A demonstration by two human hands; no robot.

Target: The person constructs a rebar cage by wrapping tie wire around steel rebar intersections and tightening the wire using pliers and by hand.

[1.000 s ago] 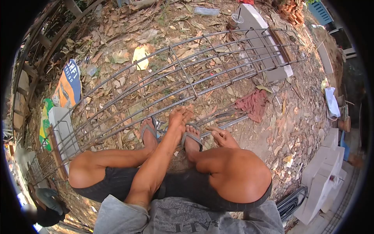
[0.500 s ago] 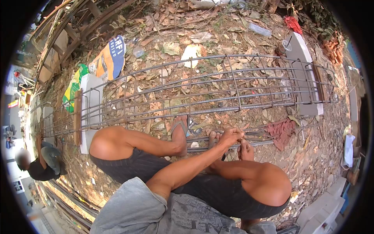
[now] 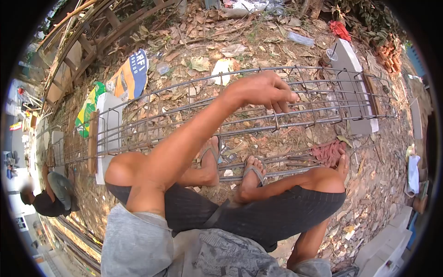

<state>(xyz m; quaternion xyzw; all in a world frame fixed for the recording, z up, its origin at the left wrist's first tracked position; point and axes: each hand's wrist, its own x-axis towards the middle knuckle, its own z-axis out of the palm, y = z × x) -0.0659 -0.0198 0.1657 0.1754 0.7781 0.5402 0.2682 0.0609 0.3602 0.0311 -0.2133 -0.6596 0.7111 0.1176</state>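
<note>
A long cage of steel bars and stirrups lies across in front of me. My left hand reaches over it, fingers bent, right above a stirrup. Whether that stirrup or something small is in the fingers is hidden. My right hand is low beyond my right knee, at the edge of a crumpled dark red cloth. The knee hides part of this hand, and its grip does not show. Loose bars lie on the ground by my sandalled feet.
Grey blocks with wooden strips support the cage at both sides. Printed sacks and dry leaves cover the ground beyond. Another person crouches at the far left. Bricks are piled at the far right.
My hands were together low in front of the cage. My left hand has gone up and over the bars; my right hand has moved right to the cloth.
</note>
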